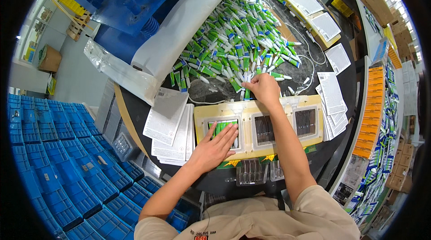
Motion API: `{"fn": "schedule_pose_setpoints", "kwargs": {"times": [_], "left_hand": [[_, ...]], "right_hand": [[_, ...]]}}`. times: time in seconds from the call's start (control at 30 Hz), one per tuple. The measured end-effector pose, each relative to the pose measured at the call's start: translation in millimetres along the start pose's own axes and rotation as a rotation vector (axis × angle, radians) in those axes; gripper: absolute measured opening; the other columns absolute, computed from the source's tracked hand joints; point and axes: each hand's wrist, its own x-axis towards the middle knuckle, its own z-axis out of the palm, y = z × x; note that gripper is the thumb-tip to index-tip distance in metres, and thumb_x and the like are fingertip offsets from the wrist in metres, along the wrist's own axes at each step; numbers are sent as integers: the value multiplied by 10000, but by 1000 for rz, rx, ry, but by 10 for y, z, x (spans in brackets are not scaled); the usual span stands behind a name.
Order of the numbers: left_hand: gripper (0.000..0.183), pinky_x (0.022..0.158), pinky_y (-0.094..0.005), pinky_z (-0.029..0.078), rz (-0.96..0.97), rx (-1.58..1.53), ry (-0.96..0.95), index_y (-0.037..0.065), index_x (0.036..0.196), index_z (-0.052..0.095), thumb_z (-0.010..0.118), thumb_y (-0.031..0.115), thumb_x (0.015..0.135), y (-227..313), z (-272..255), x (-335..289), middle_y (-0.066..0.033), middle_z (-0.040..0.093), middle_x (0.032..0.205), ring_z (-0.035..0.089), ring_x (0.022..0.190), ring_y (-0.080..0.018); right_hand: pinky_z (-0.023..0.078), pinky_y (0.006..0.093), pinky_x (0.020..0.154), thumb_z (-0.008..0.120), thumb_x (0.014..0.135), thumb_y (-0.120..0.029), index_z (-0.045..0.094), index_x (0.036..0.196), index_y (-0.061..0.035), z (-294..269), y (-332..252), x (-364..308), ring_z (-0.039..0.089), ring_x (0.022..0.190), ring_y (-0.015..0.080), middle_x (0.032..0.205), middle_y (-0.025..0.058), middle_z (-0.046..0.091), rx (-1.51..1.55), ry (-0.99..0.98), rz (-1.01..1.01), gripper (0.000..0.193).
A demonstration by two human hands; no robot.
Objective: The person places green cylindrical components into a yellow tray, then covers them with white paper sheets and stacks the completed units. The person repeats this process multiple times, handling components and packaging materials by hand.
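My left hand point(214, 147) lies flat, fingers spread, on several green and white tubes point(220, 127) lying in the left window of a cream fixture plate point(246, 115). The plate's middle window point(264, 129) and right window point(305, 122) hold clear trays. My right hand point(264, 88) reaches past the plate's far edge into a big heap of green and white tubes point(238, 42) and closes on a few of them.
Stacks of printed leaflets point(169, 125) lie left of the plate and more leaflets point(332, 101) to its right. Clear blister trays point(251, 172) sit at the near edge. Blue crates point(58, 150) fill the floor on the left. Shelves of packed boxes point(379, 119) run along the right.
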Motion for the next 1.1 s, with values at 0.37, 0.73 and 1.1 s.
{"fn": "schedule_pose_setpoints", "kwargs": {"times": [0.37,0.73,1.1], "left_hand": [[409,1058,-441,477,-154,-237,505,43,1300,608,677,49,897,-713,-163,644,-130,619,1369,602,1232,-334],[230,800,-359,502,139,235,202,93,1032,684,636,105,807,-1285,-95,1452,-50,633,1068,632,997,-227],[307,736,-217,456,-599,-1458,444,64,1292,684,656,117,991,8,-348,711,25,613,985,554,880,-54]], "right_hand": [[597,368,852,659,768,-9,700,1087,46,-399,690,-1601,694,992,292,1105,159,672,-98,262,-1025,326],[552,428,782,644,792,55,690,1027,-34,-380,782,-613,649,946,333,1037,126,687,86,485,-683,256],[512,362,612,768,865,-140,725,999,-27,-681,951,-768,653,692,283,873,135,638,240,303,-480,179]]}}
